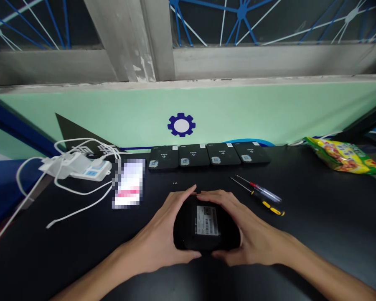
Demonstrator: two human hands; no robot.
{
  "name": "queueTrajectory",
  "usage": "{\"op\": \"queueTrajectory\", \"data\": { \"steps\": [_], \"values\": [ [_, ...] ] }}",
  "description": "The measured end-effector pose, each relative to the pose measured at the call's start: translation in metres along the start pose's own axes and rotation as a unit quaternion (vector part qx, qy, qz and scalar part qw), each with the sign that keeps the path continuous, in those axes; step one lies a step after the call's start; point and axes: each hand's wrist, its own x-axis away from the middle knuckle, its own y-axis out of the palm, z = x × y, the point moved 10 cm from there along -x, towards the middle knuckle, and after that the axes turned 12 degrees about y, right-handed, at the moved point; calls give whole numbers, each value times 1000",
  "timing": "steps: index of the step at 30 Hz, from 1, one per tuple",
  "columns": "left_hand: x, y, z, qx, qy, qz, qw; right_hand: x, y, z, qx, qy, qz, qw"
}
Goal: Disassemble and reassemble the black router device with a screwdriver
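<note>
Being held between two hands: one black device [186,236], white label [207,221] uppermost, low over the black tabletop [326,225]; whether it is touched by the surface cannot be told.

Left hand [156,242]: curved round the left side, fingers spread moderately wide, fingertips at the far edge, thumb along the near edge.

Right hand [257,236]: placed likewise on the right side, fingertips near those of the left.

Handling, as judged: probably light, rigid, smooth-shelled and slightly slippery; corners and casing liable to be scuffed if dropped. Best gripped by opposite side walls, with the label left uncovered and pressure kept even.

Beyond, tiny screws [175,183], easily scattered, best pinched singly. To the right, two slim screwdrivers: red-collared [268,193] and yellow-handled [268,205], best taken by the handles. At the back, four flat black boxes [194,155], set side by side, seemingly stiff.
</note>
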Motion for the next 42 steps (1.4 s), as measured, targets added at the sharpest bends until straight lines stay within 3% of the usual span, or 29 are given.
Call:
{"op": "queueTrajectory", "data": {
  "steps": [5,10,13,17,21,27,32,42],
  "values": [
    [0,-1,-1,1,-4,5,1000,1,-1,0,-19,5,1,1000],
    [0,-2,7,-18,5,18,1000,0,-18,14,-54,72,96,991],
    [3,-6,13,-43,19,39,998,0,-23,26,-136,107,125,977],
    [9,-8,19,-72,41,59,995,-4,-12,37,-256,159,77,950],
    [9,-10,15,-28,26,74,996,-5,-4,37,-320,177,48,930],
    [3,-19,-1,196,-33,136,971,-4,-3,34,-317,169,56,932],
    [3,-25,-20,203,-106,162,960,-1,-2,37,-306,175,56,934],
    [-1,-24,-19,245,-111,176,947,-2,-3,34,-306,164,53,936]
  ]
}}
